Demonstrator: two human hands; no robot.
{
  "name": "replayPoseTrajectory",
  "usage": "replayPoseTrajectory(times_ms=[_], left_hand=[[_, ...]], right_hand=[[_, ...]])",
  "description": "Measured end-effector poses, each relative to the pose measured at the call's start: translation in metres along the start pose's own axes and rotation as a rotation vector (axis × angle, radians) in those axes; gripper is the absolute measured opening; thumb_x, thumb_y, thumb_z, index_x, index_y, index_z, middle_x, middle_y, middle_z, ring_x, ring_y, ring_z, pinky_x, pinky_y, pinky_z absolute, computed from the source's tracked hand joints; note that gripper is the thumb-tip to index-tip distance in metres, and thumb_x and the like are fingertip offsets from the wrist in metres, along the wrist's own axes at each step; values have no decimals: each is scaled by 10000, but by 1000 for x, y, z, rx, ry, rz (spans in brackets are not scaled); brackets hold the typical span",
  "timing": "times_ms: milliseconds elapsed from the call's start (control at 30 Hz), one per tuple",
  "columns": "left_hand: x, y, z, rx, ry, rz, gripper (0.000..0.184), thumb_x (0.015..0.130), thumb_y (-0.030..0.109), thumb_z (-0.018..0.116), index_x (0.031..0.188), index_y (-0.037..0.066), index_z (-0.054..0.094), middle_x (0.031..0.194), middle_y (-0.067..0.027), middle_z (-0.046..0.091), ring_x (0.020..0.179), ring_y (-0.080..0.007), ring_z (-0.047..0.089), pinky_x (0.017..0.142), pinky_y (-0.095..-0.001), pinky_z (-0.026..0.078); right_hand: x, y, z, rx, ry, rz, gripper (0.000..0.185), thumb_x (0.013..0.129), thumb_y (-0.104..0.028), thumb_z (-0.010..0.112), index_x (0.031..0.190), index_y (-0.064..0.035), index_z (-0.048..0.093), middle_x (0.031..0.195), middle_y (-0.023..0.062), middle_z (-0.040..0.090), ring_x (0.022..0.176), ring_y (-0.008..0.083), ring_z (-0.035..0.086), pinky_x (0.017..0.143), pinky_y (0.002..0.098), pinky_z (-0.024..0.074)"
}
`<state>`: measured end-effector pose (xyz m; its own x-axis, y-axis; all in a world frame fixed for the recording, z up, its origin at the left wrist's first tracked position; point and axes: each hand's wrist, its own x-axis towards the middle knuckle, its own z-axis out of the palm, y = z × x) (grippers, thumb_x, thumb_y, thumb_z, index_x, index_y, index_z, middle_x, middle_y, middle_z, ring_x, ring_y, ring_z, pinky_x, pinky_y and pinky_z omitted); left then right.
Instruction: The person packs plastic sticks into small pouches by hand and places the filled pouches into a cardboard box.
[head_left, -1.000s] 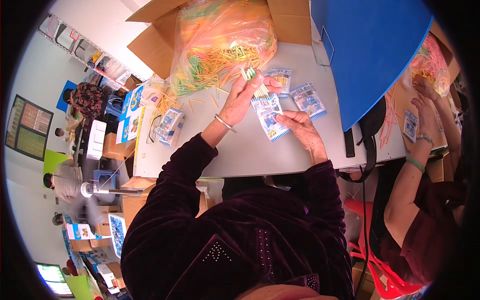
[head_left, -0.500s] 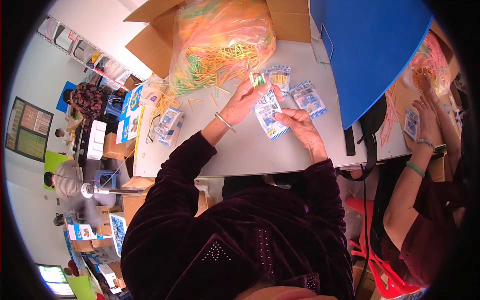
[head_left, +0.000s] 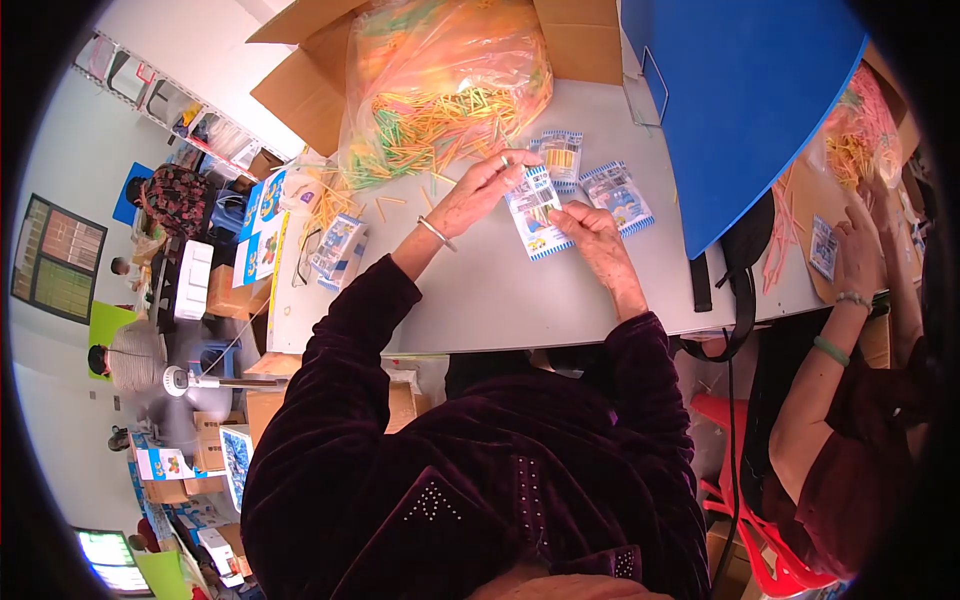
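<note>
A small blue-and-white printed packet [head_left: 535,205] is held over the white table in front of me. My right hand [head_left: 592,240] pinches its lower right side between thumb and fingers. At the packet's top edge, the fingers of my left hand [head_left: 478,195] are drawn together on its upper left corner. Some yellow-green shows inside the packet near my right thumb. Just beyond lie a packet with yellow sticks visible [head_left: 562,158] and another blue-and-white packet [head_left: 617,197]. Thin coloured sticks [head_left: 440,130] spill from a large clear plastic bag [head_left: 450,50].
The bag sits in an open cardboard box [head_left: 305,95]. More packets [head_left: 340,245] and loose sticks [head_left: 325,205] lie at the left table edge. A blue panel [head_left: 750,110] stands to the right. Beyond it, a co-worker's hands [head_left: 858,250] are beside another packet [head_left: 823,245].
The green and pale sticks in my left hand no longer show there. My left hand has shifted slightly left and its fingers now reach the packet's top. The packet is more upright.
</note>
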<state>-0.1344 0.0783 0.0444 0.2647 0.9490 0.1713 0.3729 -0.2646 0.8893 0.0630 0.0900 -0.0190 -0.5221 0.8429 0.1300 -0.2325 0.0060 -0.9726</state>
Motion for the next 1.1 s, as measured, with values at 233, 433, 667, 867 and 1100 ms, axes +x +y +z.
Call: replayPoseTrajectory(times_ms=[233,433,667,867,1100], left_hand=[[1,-5,-1,-93,44,44,287,927,170,487,1168,15,505,1077,-56,554,985,-108,512,848,-253,418],[-2,-6,5,-72,-26,3,333,889,75,540,1212,11,496,1039,-39,563,916,-77,532,770,-223,462],[5,14,12,-123,-17,23,381,849,9,552,1217,21,456,1131,-76,521,1027,-123,516,862,-258,445],[6,17,17,-300,-18,-41,458,811,-7,590,1227,40,405,1173,-88,489,988,-124,528,838,-263,451],[0,19,20,-162,-37,-125,487,810,-15,583,1245,46,371,1131,-84,512,989,-129,528,844,-273,435]], right_hand=[[-4,-8,5,121,49,51,210,877,-178,579,965,-3,654,785,-28,607,729,39,495,692,197,395],[-4,-7,0,98,65,58,211,880,-120,549,1009,24,635,865,18,631,763,67,541,707,202,426],[-2,-8,1,304,39,85,218,863,-119,574,1027,13,630,863,40,644,735,68,556,670,208,448],[-5,-12,-2,321,9,165,217,843,-113,615,1024,4,636,890,32,650,773,67,563,723,219,452],[-6,-10,1,298,14,129,215,838,-122,629,1012,4,638,870,26,654,777,74,571,718,231,462]])
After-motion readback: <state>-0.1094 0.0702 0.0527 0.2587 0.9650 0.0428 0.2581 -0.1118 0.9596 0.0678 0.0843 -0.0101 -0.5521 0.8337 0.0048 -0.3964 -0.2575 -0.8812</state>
